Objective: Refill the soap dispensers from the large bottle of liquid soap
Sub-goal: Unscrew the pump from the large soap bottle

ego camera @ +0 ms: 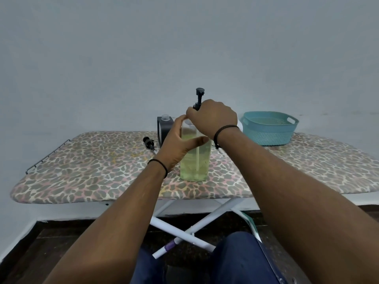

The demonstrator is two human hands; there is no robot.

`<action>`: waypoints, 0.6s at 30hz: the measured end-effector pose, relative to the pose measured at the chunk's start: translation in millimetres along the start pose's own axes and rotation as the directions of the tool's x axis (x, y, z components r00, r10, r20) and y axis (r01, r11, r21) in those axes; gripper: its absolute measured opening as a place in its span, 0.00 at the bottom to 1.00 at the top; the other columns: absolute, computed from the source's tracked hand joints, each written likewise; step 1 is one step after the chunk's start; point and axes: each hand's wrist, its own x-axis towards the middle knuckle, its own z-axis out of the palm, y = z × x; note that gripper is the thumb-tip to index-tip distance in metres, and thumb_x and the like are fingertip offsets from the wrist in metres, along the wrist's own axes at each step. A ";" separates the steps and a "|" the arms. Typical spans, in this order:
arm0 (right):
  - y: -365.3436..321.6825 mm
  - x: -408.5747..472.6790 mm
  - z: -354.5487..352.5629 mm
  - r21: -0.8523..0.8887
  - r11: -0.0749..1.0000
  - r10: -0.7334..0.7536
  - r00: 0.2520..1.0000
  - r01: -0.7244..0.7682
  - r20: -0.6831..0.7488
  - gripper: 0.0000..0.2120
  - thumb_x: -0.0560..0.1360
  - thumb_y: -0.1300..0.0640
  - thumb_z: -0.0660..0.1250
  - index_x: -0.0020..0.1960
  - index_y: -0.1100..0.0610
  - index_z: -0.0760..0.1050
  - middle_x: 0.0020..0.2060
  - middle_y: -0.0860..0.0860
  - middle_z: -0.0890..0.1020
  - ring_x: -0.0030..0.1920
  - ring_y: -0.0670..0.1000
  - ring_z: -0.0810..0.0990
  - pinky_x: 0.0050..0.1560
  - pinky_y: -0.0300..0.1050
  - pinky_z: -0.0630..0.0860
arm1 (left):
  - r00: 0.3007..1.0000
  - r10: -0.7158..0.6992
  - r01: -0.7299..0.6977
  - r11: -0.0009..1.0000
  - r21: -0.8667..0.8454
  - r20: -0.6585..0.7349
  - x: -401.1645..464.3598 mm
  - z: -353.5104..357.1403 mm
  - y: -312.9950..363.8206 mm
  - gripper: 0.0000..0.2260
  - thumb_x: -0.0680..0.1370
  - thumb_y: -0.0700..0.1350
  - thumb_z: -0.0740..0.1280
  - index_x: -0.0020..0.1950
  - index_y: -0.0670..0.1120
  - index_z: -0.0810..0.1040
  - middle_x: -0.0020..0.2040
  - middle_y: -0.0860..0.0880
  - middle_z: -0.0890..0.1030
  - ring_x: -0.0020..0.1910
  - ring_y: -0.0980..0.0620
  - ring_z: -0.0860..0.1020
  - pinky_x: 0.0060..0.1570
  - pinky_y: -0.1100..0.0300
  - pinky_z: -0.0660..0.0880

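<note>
Right hand [213,117]: fingers curled round the black pump [199,99] at the neck of the clear bottle [195,158], frame centre. We cannot tell whether the collar is threaded on or loose.

Left hand [178,140]: wrapped round the bottle's upper left side, thumb across its front, steadying it.

Bottle: one, upright on the bench [82,171], yellow-green soap to about three-quarters; dip tube visible inside. Long axis vertical, in line with the pump stem; the right hand sits directly above the body, the left beside and below it. We judge that any turning or lifting of the pump runs along that vertical axis, right hand nearer the work.

Dark dispenser [164,130]: one, behind the left hand, neck open.

Loose pump head [149,142]: one, lying on the bench left of the dispenser.

Teal basket [269,128]: one, right of centre.
</note>
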 end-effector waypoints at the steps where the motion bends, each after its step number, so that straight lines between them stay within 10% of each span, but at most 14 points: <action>1: 2.7 1.7 -3.1 0.022 0.999 -0.028 0.998 0.026 0.063 0.15 0.74 0.43 0.59 0.36 0.52 0.71 0.33 0.49 0.77 0.34 0.51 0.75 0.32 0.43 0.64 | 1.000 -0.004 0.004 1.000 -0.004 0.006 0.2 0.2 -0.4 0.39 0.67 0.56 0.80 0.74 0.58 0.66 0.68 0.60 0.74 0.68 0.57 0.72 0.64 0.55 0.73; 9: 4.8 14.8 -38.6 0.268 0.959 -0.068 0.845 -0.091 0.531 0.18 0.76 0.39 0.66 0.48 0.55 0.74 0.32 0.47 0.67 0.29 0.48 0.64 0.28 0.39 0.61 | 0.999 -0.039 0.039 0.999 -0.004 -0.002 -3.8 0.1 6.4 0.39 0.70 0.50 0.81 0.76 0.56 0.65 0.68 0.59 0.71 0.69 0.55 0.70 0.69 0.49 0.71; 18: -11.6 5.7 -20.9 -0.264 0.965 0.004 1.000 0.005 0.030 0.31 0.74 0.27 0.51 0.35 0.55 0.70 0.34 0.51 0.75 0.33 0.52 0.73 0.31 0.42 0.63 | 1.000 -0.018 0.018 1.000 0.016 -0.002 -3.4 2.8 9.4 0.37 0.67 0.56 0.79 0.71 0.59 0.65 0.69 0.54 0.73 0.69 0.50 0.72 0.69 0.44 0.73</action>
